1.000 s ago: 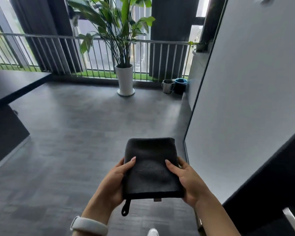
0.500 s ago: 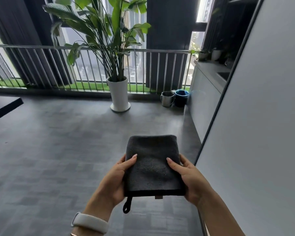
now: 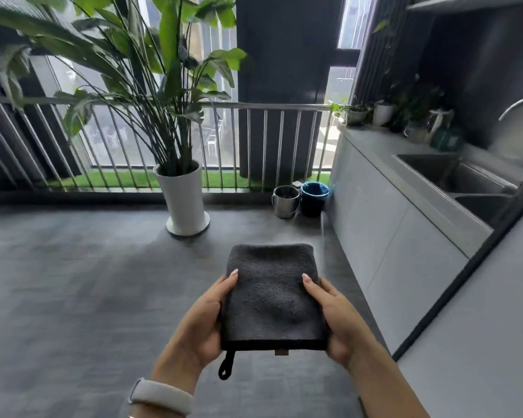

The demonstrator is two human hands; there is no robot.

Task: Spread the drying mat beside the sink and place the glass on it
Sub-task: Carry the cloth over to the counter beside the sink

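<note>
A folded dark grey drying mat (image 3: 272,300) with a small hanging loop at its near left corner lies flat between both hands, above the floor. My left hand (image 3: 204,322) grips its left edge with the thumb on top. My right hand (image 3: 334,316) grips the right edge the same way. The steel sink (image 3: 453,176) is set in the grey counter (image 3: 384,146) at the right, with a curved tap (image 3: 517,105) behind it. No glass is clearly visible; items at the counter's far end are blurred.
A tall plant in a white pot (image 3: 181,197) stands by the railing (image 3: 269,107). A metal bucket (image 3: 286,202) and a blue-lined bin (image 3: 314,199) sit at the counter's end. Small potted plants (image 3: 382,113) line the counter's back. A pale panel (image 3: 480,327) fills the near right.
The view has swung right and forward, bringing the counter, sink and tap into sight. Both hands keep the same hold on the folded mat.
</note>
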